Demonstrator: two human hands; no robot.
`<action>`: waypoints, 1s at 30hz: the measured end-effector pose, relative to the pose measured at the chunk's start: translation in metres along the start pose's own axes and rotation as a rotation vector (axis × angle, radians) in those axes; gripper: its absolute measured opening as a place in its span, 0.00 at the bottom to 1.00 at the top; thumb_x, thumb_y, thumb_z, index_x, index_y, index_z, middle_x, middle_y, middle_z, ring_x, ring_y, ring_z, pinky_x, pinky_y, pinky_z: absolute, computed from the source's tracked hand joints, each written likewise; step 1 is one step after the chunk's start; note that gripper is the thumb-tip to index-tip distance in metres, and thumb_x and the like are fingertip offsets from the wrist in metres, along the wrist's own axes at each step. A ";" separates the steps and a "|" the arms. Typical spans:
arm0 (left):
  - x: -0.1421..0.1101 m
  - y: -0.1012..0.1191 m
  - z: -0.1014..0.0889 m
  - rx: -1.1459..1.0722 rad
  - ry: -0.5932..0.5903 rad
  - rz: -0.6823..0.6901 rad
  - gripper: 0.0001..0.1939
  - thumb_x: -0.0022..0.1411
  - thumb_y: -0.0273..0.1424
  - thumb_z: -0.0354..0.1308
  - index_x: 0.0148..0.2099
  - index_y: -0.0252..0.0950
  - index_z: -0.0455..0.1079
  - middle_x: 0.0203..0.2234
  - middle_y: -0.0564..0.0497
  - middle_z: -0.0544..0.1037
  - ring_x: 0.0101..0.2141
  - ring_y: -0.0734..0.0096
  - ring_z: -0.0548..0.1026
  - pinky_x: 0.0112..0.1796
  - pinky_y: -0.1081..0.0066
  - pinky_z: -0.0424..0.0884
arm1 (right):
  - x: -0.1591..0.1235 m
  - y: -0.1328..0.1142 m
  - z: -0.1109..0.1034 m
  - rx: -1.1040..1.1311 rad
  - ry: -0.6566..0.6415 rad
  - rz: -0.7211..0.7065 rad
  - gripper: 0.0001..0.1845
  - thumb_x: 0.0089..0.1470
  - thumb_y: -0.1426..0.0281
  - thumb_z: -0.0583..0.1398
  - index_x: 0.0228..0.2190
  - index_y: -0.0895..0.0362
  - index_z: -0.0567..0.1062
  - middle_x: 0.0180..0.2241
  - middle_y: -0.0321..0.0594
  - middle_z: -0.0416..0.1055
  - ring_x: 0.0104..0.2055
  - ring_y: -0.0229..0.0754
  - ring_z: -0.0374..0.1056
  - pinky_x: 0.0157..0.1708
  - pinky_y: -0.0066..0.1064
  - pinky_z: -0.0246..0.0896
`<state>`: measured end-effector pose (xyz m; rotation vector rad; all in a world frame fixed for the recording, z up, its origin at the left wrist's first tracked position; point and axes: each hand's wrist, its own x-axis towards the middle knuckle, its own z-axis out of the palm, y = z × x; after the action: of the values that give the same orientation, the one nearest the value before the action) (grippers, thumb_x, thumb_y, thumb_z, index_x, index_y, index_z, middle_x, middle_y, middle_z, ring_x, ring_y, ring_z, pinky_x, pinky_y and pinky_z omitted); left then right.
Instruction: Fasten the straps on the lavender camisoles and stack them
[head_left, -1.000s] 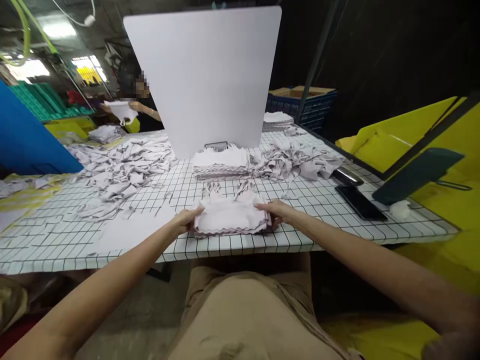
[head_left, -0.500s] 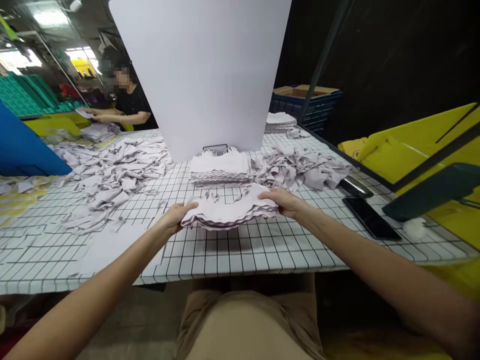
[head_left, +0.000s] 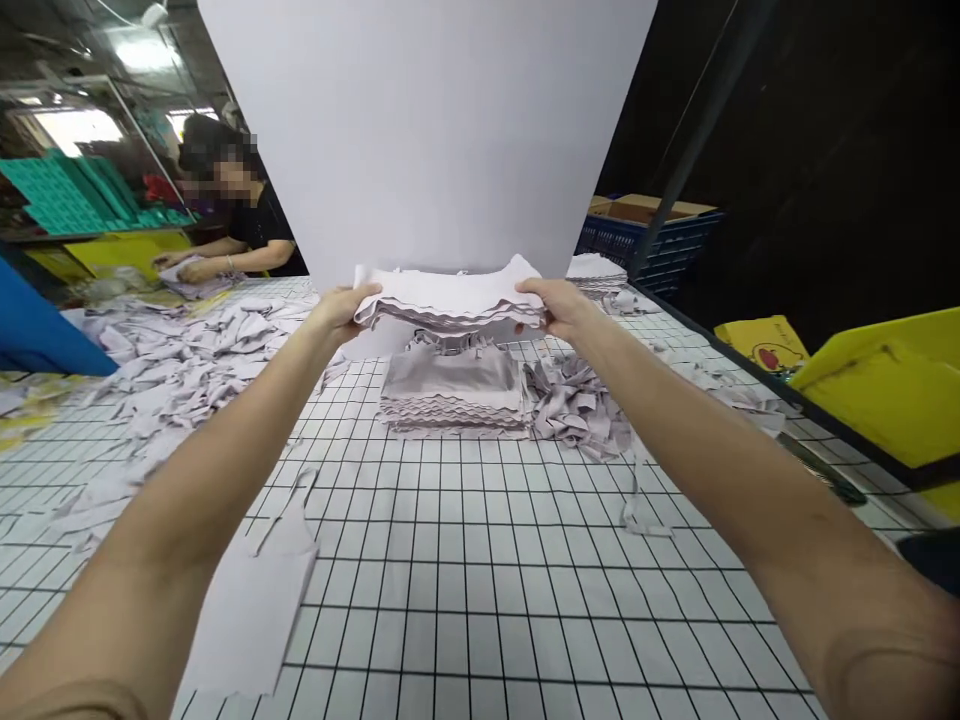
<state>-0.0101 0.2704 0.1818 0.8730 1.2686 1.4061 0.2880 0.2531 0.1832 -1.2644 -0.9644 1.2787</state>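
Note:
A stack of white fabric pieces (head_left: 450, 293) with wavy layered edges is held up between my two hands. My left hand (head_left: 341, 310) is closed on its left end, thumb on top. At the right end, my right hand (head_left: 556, 305) grips it the same way. Below and apart from it, a larger pile of layered fabric pieces (head_left: 454, 390) rests on the grid-patterned table, its upper face in shadow. Right behind the held stack rises a large white board (head_left: 427, 130).
Loose fabric scraps (head_left: 202, 350) cover the table's left side, and more scraps (head_left: 581, 400) lie right of the pile. A single flat white piece (head_left: 251, 610) is at front left. A co-worker (head_left: 262, 220) handles fabric at far left. Blue crates (head_left: 679, 250) stand at back right.
Both my hands have lifted the fabric stack and carried it forward, from in front of the pile to above it. My view has moved closer to the board.

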 end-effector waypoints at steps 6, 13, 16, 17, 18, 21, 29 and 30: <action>0.022 -0.097 -0.014 0.108 -0.042 -0.182 0.06 0.53 0.18 0.66 0.32 0.27 0.72 0.18 0.47 0.77 0.17 0.72 0.73 0.20 0.75 0.71 | 0.019 0.098 -0.009 -0.026 0.073 0.188 0.06 0.54 0.82 0.61 0.28 0.61 0.71 0.20 0.37 0.71 0.20 0.35 0.68 0.19 0.25 0.68; 0.027 -0.124 -0.024 0.225 -0.043 -0.176 0.06 0.55 0.25 0.66 0.35 0.30 0.73 0.24 0.47 0.79 0.23 0.71 0.76 0.27 0.74 0.75 | 0.016 0.124 -0.019 -0.074 0.065 0.161 0.04 0.56 0.77 0.62 0.31 0.58 0.70 0.24 0.35 0.73 0.26 0.35 0.70 0.28 0.24 0.70; 0.021 -0.118 -0.031 0.355 -0.010 -0.136 0.14 0.52 0.28 0.70 0.40 0.28 0.74 0.30 0.41 0.81 0.30 0.63 0.79 0.33 0.68 0.77 | 0.011 0.116 -0.029 -0.197 0.038 0.175 0.07 0.53 0.73 0.65 0.31 0.59 0.71 0.27 0.41 0.75 0.29 0.43 0.72 0.30 0.34 0.72; 0.018 -0.117 -0.033 0.393 0.016 -0.115 0.20 0.49 0.29 0.71 0.45 0.28 0.74 0.35 0.39 0.81 0.35 0.59 0.80 0.37 0.65 0.77 | 0.008 0.114 -0.033 -0.262 0.046 0.165 0.10 0.50 0.72 0.68 0.32 0.59 0.72 0.29 0.45 0.76 0.32 0.47 0.73 0.33 0.38 0.73; 0.015 -0.117 -0.033 0.444 0.046 -0.067 0.27 0.48 0.30 0.72 0.51 0.29 0.72 0.41 0.38 0.81 0.42 0.55 0.80 0.43 0.61 0.76 | 0.006 0.113 -0.035 -0.366 0.069 0.119 0.13 0.49 0.70 0.70 0.34 0.59 0.73 0.33 0.49 0.77 0.36 0.51 0.74 0.37 0.42 0.73; 0.009 -0.123 -0.024 0.778 0.009 0.296 0.41 0.54 0.39 0.69 0.67 0.37 0.60 0.62 0.37 0.69 0.61 0.48 0.67 0.60 0.53 0.62 | 0.000 0.116 -0.028 -0.859 0.096 -0.240 0.24 0.55 0.58 0.66 0.50 0.57 0.73 0.53 0.56 0.72 0.57 0.63 0.66 0.57 0.55 0.63; 0.017 -0.152 0.007 1.468 -0.307 0.456 0.43 0.68 0.55 0.39 0.75 0.33 0.43 0.73 0.38 0.45 0.71 0.40 0.43 0.66 0.42 0.41 | 0.013 0.151 0.010 -1.343 -0.301 -0.473 0.42 0.65 0.45 0.44 0.71 0.53 0.44 0.74 0.45 0.31 0.75 0.55 0.28 0.69 0.64 0.23; 0.015 -0.151 0.006 1.469 -0.313 0.460 0.44 0.68 0.56 0.39 0.75 0.33 0.43 0.73 0.38 0.45 0.71 0.40 0.42 0.66 0.42 0.41 | 0.011 0.146 0.005 -1.313 -0.325 -0.453 0.42 0.65 0.45 0.44 0.71 0.53 0.45 0.74 0.45 0.31 0.75 0.55 0.28 0.69 0.65 0.24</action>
<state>0.0232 0.2778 0.0340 2.3450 1.8371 0.3540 0.2649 0.2456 0.0388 -1.6020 -2.3674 0.3818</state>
